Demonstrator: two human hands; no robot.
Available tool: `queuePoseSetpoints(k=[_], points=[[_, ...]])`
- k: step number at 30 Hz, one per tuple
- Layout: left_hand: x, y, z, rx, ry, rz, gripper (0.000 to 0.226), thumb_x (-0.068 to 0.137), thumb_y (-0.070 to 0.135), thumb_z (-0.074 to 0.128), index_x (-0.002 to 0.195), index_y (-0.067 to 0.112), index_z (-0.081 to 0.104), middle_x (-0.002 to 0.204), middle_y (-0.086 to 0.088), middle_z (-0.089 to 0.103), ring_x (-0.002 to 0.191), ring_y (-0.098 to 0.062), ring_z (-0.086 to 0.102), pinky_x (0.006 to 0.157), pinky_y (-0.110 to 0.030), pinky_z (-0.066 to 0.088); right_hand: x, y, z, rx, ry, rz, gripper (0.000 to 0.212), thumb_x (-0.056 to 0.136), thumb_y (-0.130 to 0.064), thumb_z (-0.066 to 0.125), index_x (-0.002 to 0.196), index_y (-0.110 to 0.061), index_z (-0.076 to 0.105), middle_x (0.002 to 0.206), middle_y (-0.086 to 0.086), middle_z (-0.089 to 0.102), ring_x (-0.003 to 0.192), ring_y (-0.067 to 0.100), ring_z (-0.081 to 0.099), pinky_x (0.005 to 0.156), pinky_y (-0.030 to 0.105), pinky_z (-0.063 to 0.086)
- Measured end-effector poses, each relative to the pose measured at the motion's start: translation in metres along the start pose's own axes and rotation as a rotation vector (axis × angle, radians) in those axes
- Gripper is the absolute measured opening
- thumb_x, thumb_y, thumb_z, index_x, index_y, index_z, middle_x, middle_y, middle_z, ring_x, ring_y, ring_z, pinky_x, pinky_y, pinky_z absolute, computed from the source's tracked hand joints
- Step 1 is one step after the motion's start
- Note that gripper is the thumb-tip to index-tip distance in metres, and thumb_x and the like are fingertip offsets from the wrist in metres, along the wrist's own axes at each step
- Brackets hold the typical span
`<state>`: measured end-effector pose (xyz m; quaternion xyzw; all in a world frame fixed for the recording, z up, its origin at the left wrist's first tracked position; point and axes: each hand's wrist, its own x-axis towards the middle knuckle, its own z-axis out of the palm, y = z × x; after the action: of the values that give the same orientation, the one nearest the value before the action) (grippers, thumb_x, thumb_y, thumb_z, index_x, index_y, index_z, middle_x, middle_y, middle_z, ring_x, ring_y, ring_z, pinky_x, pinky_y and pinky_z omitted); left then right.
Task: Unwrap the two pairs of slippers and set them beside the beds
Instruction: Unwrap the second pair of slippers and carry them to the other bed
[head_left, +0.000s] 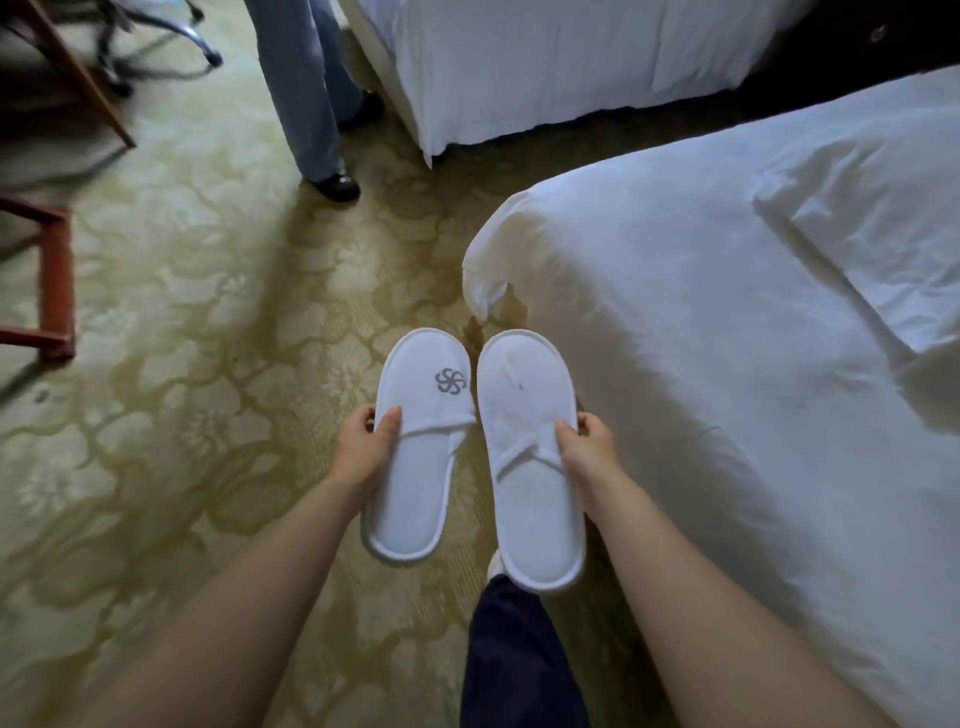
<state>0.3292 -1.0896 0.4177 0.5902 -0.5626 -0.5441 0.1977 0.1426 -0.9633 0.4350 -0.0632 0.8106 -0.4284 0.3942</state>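
**Now holding one slipper in each hand, beside the near bed**

Right now I hold a bare, unwrapped pair above the carpet (197, 322), low in the middle of the frame. My left hand (363, 447) has its fingers (388, 422) pinching the outer edge of the left slipper (415, 447), thumb on top near the strap; this one carries a grey pinwheel logo (450, 381). My right hand (589, 452) pinches the outer edge of the right slipper (530, 457) the same way, just where its strap folds over. The two slippers hang side by side, toes pointing up the frame, close but not touching.

The near bed (727, 338) fills the right of the frame, its corner just above the toes. A second bed (545, 67) sits at the top, and another person's legs (306, 93) stand at upper centre.

I judge the risks to be small ones: an edge pinch is light, so a slipper could twist or drop crooked as I lower it. My own leg (514, 654) is right beneath, and I could set them where I then step. I see no second pair.
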Motion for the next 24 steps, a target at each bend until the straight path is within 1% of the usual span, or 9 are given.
queuePoseSetpoints(k=[4,7,10,12,14,16,19,22,24], points=[[0.063,0.027,0.011,-0.013,0.04,-0.044,0.029,0.094,0.022,0.052,0.066,0.015,0.048,0.065,0.0,0.051,0.059,-0.011,0.046,0.053,-0.024,0.037,0.061,-0.04,0.016,-0.039,-0.024,-0.01,0.008,0.092,-0.018,0.05,0.098,-0.013,0.053,0.099,0.008,0.058,0.088,0.023,0.054,0.076,0.029,0.04],[0.117,0.052,0.024,-0.015,0.061,-0.084,0.031,0.093,0.022,0.052,0.064,0.018,0.047,0.065,0.0,0.051,0.059,-0.011,0.045,0.053,-0.024,0.036,0.114,-0.08,0.028,-0.079,-0.04,-0.002,0.008,0.091,-0.017,0.05,0.096,-0.012,0.054,0.097,0.008,0.058,0.087,0.023,0.054,0.076,0.028,0.039],[0.165,0.079,0.039,-0.019,0.069,-0.114,0.032,0.094,0.022,0.052,0.063,0.017,0.046,0.064,-0.001,0.05,0.059,-0.013,0.045,0.053,-0.025,0.036,0.162,-0.121,0.035,-0.13,-0.063,-0.005,0.019,0.091,-0.017,0.05,0.107,-0.008,0.056,0.101,0.008,0.059,0.094,0.026,0.056,0.08,0.032,0.044],[0.196,0.097,0.047,-0.027,0.08,-0.149,0.03,0.093,0.023,0.052,0.065,0.015,0.048,0.065,-0.001,0.052,0.062,-0.016,0.047,0.054,-0.026,0.036,0.195,-0.149,0.04,-0.168,-0.093,-0.025,0.027,0.091,-0.016,0.049,0.115,-0.004,0.055,0.109,0.013,0.061,0.098,0.027,0.057,0.085,0.036,0.045],[0.222,0.113,0.055,-0.029,0.079,-0.18,0.024,0.093,0.026,0.052,0.074,0.012,0.052,0.072,-0.003,0.055,0.065,-0.016,0.05,0.056,-0.026,0.038,0.221,-0.174,0.045,-0.19,-0.108,-0.037,0.03,0.09,-0.015,0.05,0.117,-0.002,0.055,0.116,0.016,0.062,0.099,0.028,0.057,0.084,0.035,0.045],[0.252,0.128,0.064,0.002,0.071,-0.196,0.021,0.093,0.027,0.052,0.083,0.009,0.055,0.078,-0.006,0.057,0.069,-0.018,0.052,0.06,-0.028,0.04,0.245,-0.197,0.048,-0.197,-0.107,-0.033,0.032,0.091,-0.015,0.05,0.12,-0.002,0.054,0.117,0.014,0.06,0.101,0.027,0.056,0.08,0.031,0.042],[0.296,0.145,0.071,0.026,0.076,-0.21,0.023,0.093,0.029,0.05,0.087,0.008,0.055,0.085,-0.009,0.059,0.078,-0.024,0.054,0.069,-0.032,0.042,0.274,-0.23,0.054,-0.206,-0.116,-0.044,0.034,0.092,-0.016,0.049,0.123,-0.003,0.053,0.115,0.011,0.058,0.099,0.024,0.054,0.08,0.027,0.039],[0.338,0.164,0.076,0.01,0.096,-0.208,0.021,0.093,0.028,0.049,0.091,0.008,0.056,0.091,-0.011,0.061,0.084,-0.025,0.056,0.076,-0.036,0.046,0.305,-0.257,0.063,-0.258,-0.121,-0.044,0.034,0.092,-0.02,0.048,0.123,-0.006,0.053,0.121,0.012,0.059,0.103,0.025,0.055,0.088,0.035,0.045],[0.37,0.179,0.078,-0.011,0.094,-0.204,0.019,0.094,0.025,0.048,0.095,0.008,0.056,0.094,-0.01,0.06,0.086,-0.023,0.055,0.076,-0.033,0.044,0.329,-0.277,0.071,-0.271,-0.111,-0.042,0.034,0.092,-0.022,0.048,0.123,-0.008,0.053,0.123,0.012,0.058,0.11,0.029,0.055,0.096,0.04,0.046]])
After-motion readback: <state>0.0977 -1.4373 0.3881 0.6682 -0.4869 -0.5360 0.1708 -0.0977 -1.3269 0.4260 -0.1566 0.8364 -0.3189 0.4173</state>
